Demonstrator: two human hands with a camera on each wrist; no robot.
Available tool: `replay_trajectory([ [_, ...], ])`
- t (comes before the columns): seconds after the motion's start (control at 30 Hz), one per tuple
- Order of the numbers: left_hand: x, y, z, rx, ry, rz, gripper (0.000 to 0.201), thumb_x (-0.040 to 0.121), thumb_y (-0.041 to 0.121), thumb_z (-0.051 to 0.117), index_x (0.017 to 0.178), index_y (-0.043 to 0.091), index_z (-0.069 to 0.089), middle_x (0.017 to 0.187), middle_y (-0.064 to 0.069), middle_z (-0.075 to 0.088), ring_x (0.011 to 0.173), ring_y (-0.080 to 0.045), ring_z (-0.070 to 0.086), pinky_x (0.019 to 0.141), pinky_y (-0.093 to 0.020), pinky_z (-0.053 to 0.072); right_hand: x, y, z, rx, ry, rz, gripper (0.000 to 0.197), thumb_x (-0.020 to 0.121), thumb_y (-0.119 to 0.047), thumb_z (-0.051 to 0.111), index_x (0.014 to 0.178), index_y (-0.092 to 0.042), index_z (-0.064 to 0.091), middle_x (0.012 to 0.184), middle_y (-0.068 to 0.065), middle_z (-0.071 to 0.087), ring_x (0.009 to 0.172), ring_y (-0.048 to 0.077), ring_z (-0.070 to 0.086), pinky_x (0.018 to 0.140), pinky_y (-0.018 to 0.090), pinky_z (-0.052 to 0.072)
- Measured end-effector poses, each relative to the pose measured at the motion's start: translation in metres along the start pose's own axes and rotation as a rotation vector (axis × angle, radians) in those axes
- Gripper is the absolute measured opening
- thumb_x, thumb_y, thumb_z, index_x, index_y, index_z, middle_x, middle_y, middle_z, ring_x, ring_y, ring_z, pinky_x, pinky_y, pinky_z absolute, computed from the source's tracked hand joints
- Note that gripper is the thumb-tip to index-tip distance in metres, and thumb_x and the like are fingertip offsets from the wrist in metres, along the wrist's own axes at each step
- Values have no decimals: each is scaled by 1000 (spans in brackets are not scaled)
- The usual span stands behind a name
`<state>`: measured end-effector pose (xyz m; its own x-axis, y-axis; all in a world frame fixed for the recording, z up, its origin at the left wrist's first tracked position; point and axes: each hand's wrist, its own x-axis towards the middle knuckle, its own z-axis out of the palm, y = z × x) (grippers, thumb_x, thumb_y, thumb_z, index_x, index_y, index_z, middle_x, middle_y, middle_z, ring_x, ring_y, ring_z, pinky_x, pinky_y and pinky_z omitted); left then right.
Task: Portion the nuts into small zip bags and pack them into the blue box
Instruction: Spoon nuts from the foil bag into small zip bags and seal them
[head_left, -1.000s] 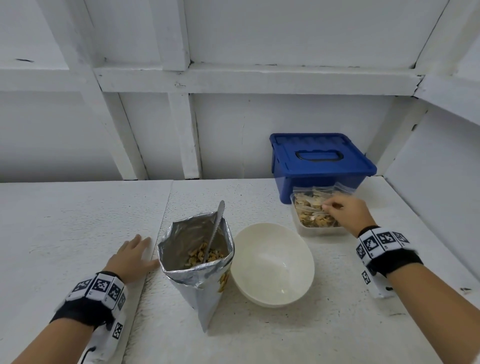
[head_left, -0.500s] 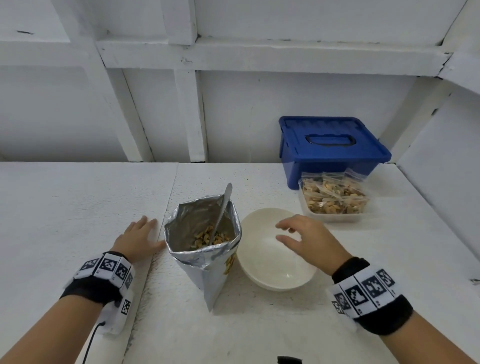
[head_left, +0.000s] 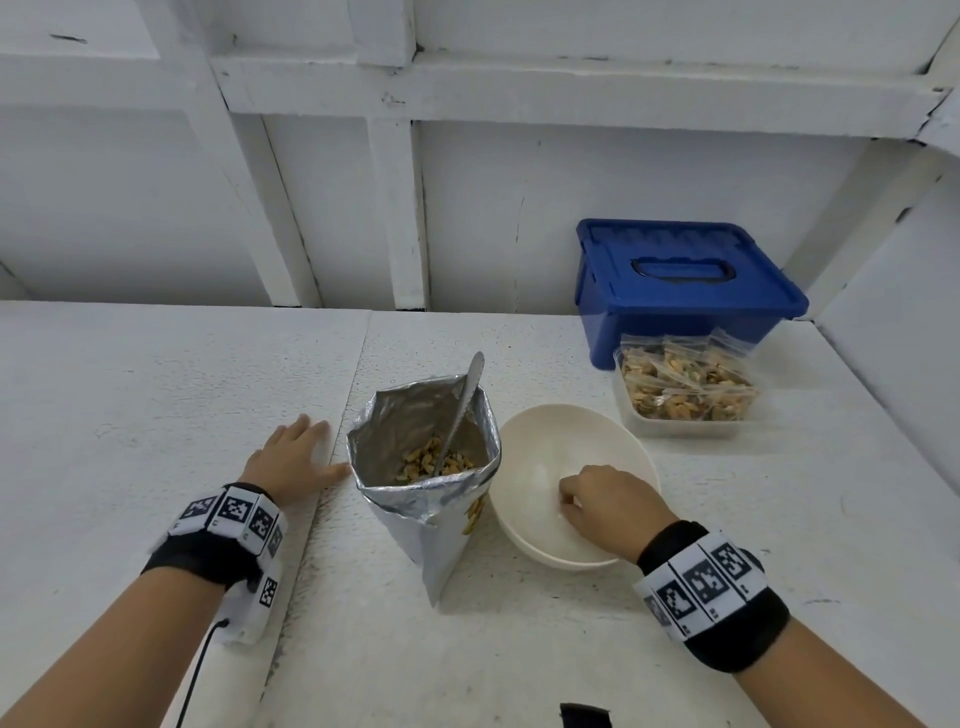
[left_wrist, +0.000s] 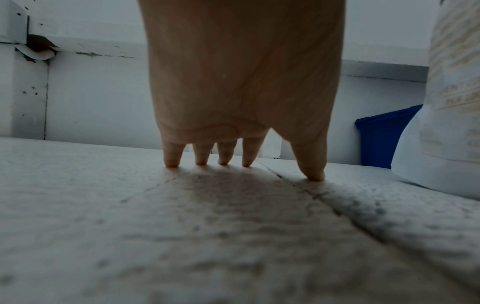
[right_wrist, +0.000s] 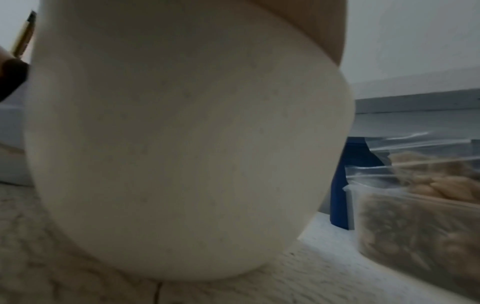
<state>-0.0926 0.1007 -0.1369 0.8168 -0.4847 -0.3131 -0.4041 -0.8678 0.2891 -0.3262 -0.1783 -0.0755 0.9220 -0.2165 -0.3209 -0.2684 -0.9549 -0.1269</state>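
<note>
A silver foil bag (head_left: 421, 499) stands open in the middle with nuts (head_left: 431, 460) and a metal spoon (head_left: 462, 405) inside. Right of it sits a white bowl (head_left: 571, 436), whose outer wall (right_wrist: 182, 144) fills the right wrist view. My right hand (head_left: 597, 499) reaches over the near rim into the bowl with curled fingers; whether they hold anything is hidden. My left hand (head_left: 296, 457) rests flat on the table left of the bag, its fingertips (left_wrist: 224, 158) down. The blue box (head_left: 680, 280) stands lidded at the back right.
A clear tub (head_left: 685, 389) packed with several filled zip bags sits just in front of the blue box. White walls close off the back and the right side. A small black object (head_left: 582, 714) lies at the table's near edge.
My right hand left the tub of zip bags, came back toward me and dropped into the bowl, its fingers curling. The left hand stayed flat on the table.
</note>
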Motion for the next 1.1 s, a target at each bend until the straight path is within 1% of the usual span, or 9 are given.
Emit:
replay_trajectory([
  [0.13,1,1,2,44,5,-37,69,83,52,55,140,22,31,151,-6,22,139,-27,18,111,-47,24,-1,2,-1,113,59,2,25,95,-23,44,104,-13,65,112,4,56,97,21,56,77,27,43],
  [0.3,2,0,2,30,16,-32,68,84,48,55,141,22,30,153,-7,20,141,-27,16,112,-48,23,-4,2,-4,188,101,-5,15,90,-33,55,89,-19,61,106,-2,52,86,12,45,73,25,39],
  [0.4,-1,1,1,29,2,-50,72,82,54,52,143,24,28,154,-9,18,141,-29,14,112,-48,21,-5,3,-6,253,121,-1,16,87,-38,58,81,-23,56,96,-5,53,84,11,49,70,24,39],
  [0.5,-2,2,-3,-31,-9,-52,77,75,64,48,138,22,38,148,-12,29,137,-31,24,110,-48,26,-6,3,-8,299,156,-12,17,88,-37,58,81,-22,55,89,-5,54,84,13,53,74,26,44],
  [0.63,-10,-1,-12,-229,39,-1,52,88,44,55,130,15,51,140,-10,45,130,-25,38,110,-43,28,-8,3,-18,335,223,-5,16,93,-29,52,91,-15,60,93,0,59,85,16,55,76,29,46],
  [0.73,-26,14,-27,-289,174,28,42,92,32,53,128,12,53,134,-7,52,126,-23,44,105,-37,30,-16,5,-35,355,319,-43,14,93,-25,51,92,-15,61,87,-4,58,81,14,55,74,27,45],
  [0.93,-62,73,-83,-454,468,280,31,91,29,53,120,18,59,124,-1,59,116,-18,52,95,-30,37,-31,-14,-80,366,652,-243,8,91,-19,55,87,-15,61,79,-3,60,71,11,57,65,23,48],
  [1.03,-84,109,-109,-519,513,454,38,87,50,54,118,27,57,116,13,59,112,-6,53,95,-25,39,-30,-34,-91,271,767,-373,14,90,-21,51,83,-13,59,73,-1,59,61,11,53,54,18,43],
  [1.1,-99,130,-119,-546,459,554,54,75,65,50,122,37,48,117,24,55,113,5,50,95,-17,37,-29,-47,-95,206,791,-418,20,88,-26,43,82,-14,58,71,-2,57,57,6,43,52,6,27],
])
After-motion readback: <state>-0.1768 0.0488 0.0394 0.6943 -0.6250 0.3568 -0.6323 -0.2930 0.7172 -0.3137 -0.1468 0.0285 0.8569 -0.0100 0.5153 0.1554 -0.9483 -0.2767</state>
